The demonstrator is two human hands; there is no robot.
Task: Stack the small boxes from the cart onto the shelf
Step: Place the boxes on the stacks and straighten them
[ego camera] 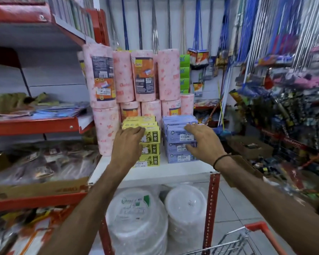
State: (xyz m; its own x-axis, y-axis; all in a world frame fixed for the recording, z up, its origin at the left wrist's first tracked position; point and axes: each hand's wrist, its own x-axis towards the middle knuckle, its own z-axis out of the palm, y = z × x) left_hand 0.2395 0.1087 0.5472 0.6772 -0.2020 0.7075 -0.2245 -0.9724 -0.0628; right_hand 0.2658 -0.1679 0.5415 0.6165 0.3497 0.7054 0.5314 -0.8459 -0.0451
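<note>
The step in hand appears to be placing and squaring boxes on the white flat shelf board. The left hand lies with fingers loosely spread over the top front corner of the stack of small yellow cardboard boxes; whether it grips a box or only presses on it cannot be told. The right hand is cupped, fingers on top and thumb low on the front, around the upper boxes of the stack of small lilac cardboard boxes. Both stacks stand side by side, a narrow gap between them, at the middle of the board.

The next move likely calls for aligning the stack faces, then releasing straight back toward the near edge.

Behind the stacks stand pink wrapped paper rolls, just beside the boxes, so no room remains farther in. Bare board lies in front. The red wire cart is at near right; its contents are not visible.
</note>
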